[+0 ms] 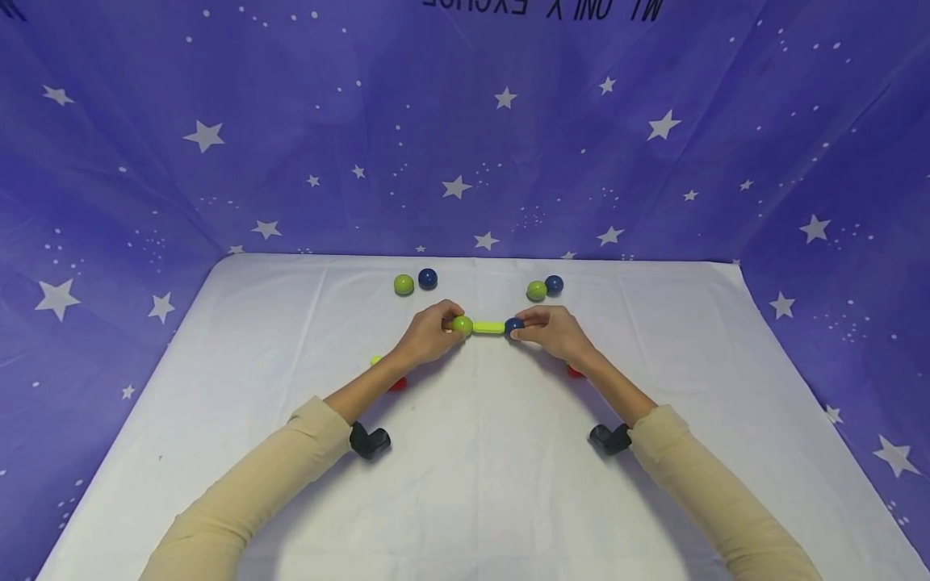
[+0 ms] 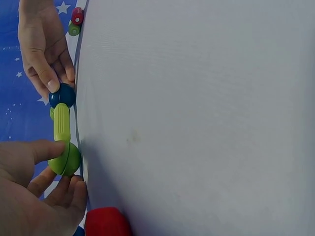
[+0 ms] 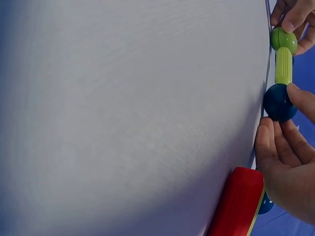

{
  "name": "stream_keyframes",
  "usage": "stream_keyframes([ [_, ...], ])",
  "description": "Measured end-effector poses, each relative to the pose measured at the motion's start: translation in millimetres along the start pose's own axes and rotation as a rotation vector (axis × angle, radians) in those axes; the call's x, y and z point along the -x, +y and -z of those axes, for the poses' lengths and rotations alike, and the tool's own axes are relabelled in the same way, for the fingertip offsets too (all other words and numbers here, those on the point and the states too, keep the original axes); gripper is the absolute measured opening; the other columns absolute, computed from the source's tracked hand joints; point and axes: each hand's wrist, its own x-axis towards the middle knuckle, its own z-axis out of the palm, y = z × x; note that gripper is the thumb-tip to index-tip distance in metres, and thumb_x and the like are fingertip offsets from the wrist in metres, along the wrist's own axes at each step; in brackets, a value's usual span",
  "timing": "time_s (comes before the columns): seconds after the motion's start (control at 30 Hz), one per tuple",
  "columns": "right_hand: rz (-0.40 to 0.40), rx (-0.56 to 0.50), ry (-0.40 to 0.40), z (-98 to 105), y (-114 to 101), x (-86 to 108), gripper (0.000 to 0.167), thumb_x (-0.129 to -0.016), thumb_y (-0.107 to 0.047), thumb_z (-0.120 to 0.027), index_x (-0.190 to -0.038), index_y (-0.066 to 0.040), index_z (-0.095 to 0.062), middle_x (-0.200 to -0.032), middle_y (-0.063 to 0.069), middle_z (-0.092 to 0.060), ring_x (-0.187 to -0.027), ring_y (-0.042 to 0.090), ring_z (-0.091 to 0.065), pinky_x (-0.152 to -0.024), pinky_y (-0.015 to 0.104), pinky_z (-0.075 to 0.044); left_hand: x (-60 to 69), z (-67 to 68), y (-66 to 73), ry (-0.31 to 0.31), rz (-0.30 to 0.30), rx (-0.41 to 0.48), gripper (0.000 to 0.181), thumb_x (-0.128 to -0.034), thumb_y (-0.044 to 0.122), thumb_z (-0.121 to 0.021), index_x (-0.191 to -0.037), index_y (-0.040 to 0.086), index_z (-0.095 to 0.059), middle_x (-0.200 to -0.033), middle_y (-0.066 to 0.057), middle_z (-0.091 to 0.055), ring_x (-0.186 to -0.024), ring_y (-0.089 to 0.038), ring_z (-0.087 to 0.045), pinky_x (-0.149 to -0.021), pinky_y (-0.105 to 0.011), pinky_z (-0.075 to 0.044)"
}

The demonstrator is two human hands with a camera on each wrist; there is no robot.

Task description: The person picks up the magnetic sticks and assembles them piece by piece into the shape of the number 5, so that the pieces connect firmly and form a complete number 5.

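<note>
A yellow-green ridged rod (image 1: 488, 328) joins a green ball (image 1: 462, 326) at its left end and a dark blue ball (image 1: 513, 328) at its right end. My left hand (image 1: 433, 332) pinches the green ball between thumb and fingers; the left wrist view shows the thumb on top of that ball (image 2: 65, 160). On the other side, my right hand (image 1: 555, 332) pinches the blue ball, its thumb against the ball's side (image 3: 279, 102) in the right wrist view. The rod lies level between the two hands.
Behind the hands lie a loose green ball (image 1: 404, 284) and blue ball (image 1: 427, 278) at left, another green ball (image 1: 537, 290) and blue ball (image 1: 555, 284) at right. Red pieces (image 1: 397, 385) (image 1: 576, 371) lie partly hidden under the forearms. A starry blue cloth (image 1: 465, 137) encloses the white table (image 1: 465, 500).
</note>
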Motion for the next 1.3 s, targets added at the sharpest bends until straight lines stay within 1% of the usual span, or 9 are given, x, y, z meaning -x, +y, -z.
stream_keyframes([
  [0.17, -0.01, -0.009, -0.005, 1.5, -1.9, 1.3, 0.042, -0.086, -0.024, -0.08, -0.122, -0.005, -0.069, -0.108, 0.009, -0.071, -0.104, 0.026, -0.064, -0.096, 0.042, -0.046, 3.4, 4.4, -2.8, -0.003, -0.003, -0.002, 0.045, -0.0887, 0.01, -0.073, -0.129, -0.001, -0.058, -0.117, -0.016, -0.066, -0.108, -0.028, -0.061, -0.096, -0.038, -0.048],
  [0.3, -0.013, -0.005, -0.007, 2.0, -2.2, 1.1, 0.043, -0.087, -0.024, -0.079, -0.123, -0.005, -0.068, -0.109, 0.009, -0.071, -0.105, 0.026, -0.064, -0.096, 0.042, -0.047, 11.8, 15.4, -6.8, -0.01, 0.015, 0.01, 0.048, -0.0895, 0.012, -0.073, -0.132, -0.002, -0.056, -0.121, -0.017, -0.065, -0.114, -0.029, -0.06, -0.101, -0.038, -0.046],
  [0.57, -0.006, 0.003, -0.008, 0.4, -3.9, -0.9, 0.042, -0.086, -0.025, -0.079, -0.123, -0.006, -0.069, -0.108, 0.008, -0.071, -0.104, 0.025, -0.064, -0.094, 0.041, -0.048, 41.0, 55.3, -19.0, -0.077, 0.009, -0.004, 0.04, -0.0929, 0.013, -0.07, -0.13, -0.001, -0.061, -0.126, -0.017, -0.064, -0.118, -0.033, -0.059, -0.102, -0.045, -0.046],
  [0.7, -0.011, -0.007, -0.011, -1.0, -3.7, -1.6, 0.042, -0.086, -0.025, -0.08, -0.122, -0.006, -0.069, -0.109, 0.008, -0.071, -0.104, 0.025, -0.064, -0.094, 0.041, -0.048, 56.8, 74.8, -30.5, -0.108, 0.014, -0.019, 0.035, -0.0937, 0.011, -0.069, -0.126, -0.001, -0.063, -0.122, -0.016, -0.065, -0.115, -0.034, -0.06, -0.101, -0.047, -0.047],
  [0.8, -0.029, -0.007, -0.012, -1.2, -3.2, -1.6, 0.042, -0.086, -0.026, -0.079, -0.123, -0.008, -0.069, -0.11, 0.008, -0.071, -0.105, 0.025, -0.063, -0.094, 0.041, -0.048, 65.4, 83.8, -41.7, -0.145, 0.017, -0.026, 0.034, -0.094, 0.011, -0.068, -0.125, -0.002, -0.063, -0.118, -0.016, -0.066, -0.113, -0.034, -0.06, -0.101, -0.049, -0.046],
  [0.93, -0.043, 0.002, -0.016, -0.2, -3.2, -0.3, 0.044, -0.087, -0.028, -0.079, -0.125, -0.009, -0.068, -0.112, 0.008, -0.07, -0.108, 0.026, -0.062, -0.095, 0.042, -0.047, 73.7, 90.0, -52.4, -0.189, 0.009, -0.039, 0.033, -0.0927, 0.011, -0.07, -0.123, -0.001, -0.065, -0.119, -0.016, -0.066, -0.116, -0.036, -0.059, -0.103, -0.051, -0.044],
  [1.03, -0.046, 0.002, -0.023, 0.3, -3.0, 0.1, 0.045, -0.087, -0.028, -0.079, -0.126, -0.008, -0.067, -0.113, 0.008, -0.07, -0.109, 0.026, -0.061, -0.096, 0.042, -0.047, 77.9, 91.7, -56.7, -0.204, -0.005, -0.043, 0.03, -0.091, 0.009, -0.072, -0.119, 0.0, -0.067, -0.119, -0.015, -0.067, -0.116, -0.035, -0.058, -0.102, -0.051, -0.043],
  [1.17, -0.041, 0.005, -0.028, 1.2, -2.2, -0.2, 0.046, -0.087, -0.028, -0.079, -0.126, -0.007, -0.067, -0.114, 0.009, -0.07, -0.109, 0.026, -0.062, -0.097, 0.043, -0.047, 79.4, 90.9, -60.6, -0.204, -0.034, -0.045, 0.026, -0.0887, 0.006, -0.072, -0.114, 0.001, -0.07, -0.112, -0.011, -0.068, -0.11, -0.032, -0.059, -0.099, -0.051, -0.045],
  [1.3, -0.041, 0.007, -0.031, 1.3, -2.8, -1.5, 0.045, -0.087, -0.028, -0.079, -0.126, -0.008, -0.067, -0.114, 0.009, -0.07, -0.11, 0.026, -0.062, -0.097, 0.043, -0.047, 79.1, 90.2, -62.4, -0.188, -0.062, -0.087, 0.025, -0.0875, 0.004, -0.072, -0.112, 0.001, -0.072, -0.11, -0.01, -0.069, -0.106, -0.029, -0.059, -0.095, -0.049, -0.047],
])
